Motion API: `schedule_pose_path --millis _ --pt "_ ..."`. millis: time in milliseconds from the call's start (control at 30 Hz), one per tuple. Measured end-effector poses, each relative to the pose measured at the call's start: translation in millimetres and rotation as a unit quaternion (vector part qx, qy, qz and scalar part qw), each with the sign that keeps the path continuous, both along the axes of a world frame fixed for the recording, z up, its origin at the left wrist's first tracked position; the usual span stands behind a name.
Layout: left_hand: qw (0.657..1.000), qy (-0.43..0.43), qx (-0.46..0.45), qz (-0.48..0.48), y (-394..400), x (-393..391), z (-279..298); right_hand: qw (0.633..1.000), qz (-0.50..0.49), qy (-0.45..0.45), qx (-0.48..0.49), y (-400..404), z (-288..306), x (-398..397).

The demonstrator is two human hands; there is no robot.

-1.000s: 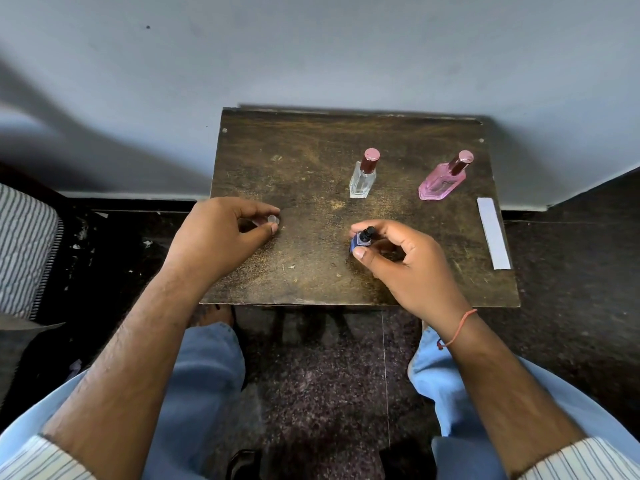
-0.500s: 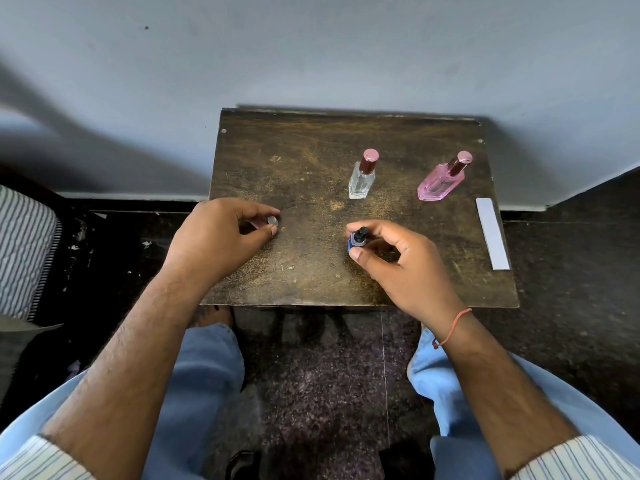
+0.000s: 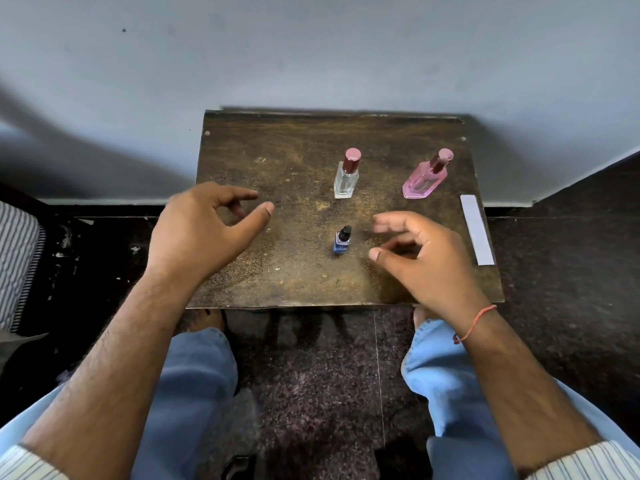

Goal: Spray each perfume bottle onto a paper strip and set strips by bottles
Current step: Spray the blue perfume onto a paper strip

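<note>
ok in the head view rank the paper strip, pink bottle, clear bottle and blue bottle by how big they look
1. paper strip, the longest
2. pink bottle and clear bottle: the pink one looks wider, the heights look alike, so they share a place
3. blue bottle, plainly the smallest though nearest the camera

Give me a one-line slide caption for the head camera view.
Both hands, left and right, open and empty beside small blue bottle on wooden table.
</note>
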State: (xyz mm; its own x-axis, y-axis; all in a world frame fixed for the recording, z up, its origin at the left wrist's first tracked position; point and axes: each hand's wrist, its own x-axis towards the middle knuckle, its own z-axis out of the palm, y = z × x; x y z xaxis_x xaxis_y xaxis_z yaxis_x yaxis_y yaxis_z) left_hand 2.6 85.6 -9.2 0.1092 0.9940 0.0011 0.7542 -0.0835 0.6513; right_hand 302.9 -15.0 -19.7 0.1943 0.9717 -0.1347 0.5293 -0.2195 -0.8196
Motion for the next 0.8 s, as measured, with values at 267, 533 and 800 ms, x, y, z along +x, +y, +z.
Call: schedule_pose_path --millis 267,533,800 --pt "0.998 -0.052 0.041 -0.008 -3 19 0 0.962 -0.177 -0.21 0.006 -13 9 80" --pt "0.998 -0.055 0.034 -0.025 -7 34 0 0.943 -0.206 -0.224 -0.135 -18 13 103" --pt "0.997 -0.052 0.028 -0.038 -7 35 0 0.943 -0.219 -0.222 -0.12 -14 15 104"
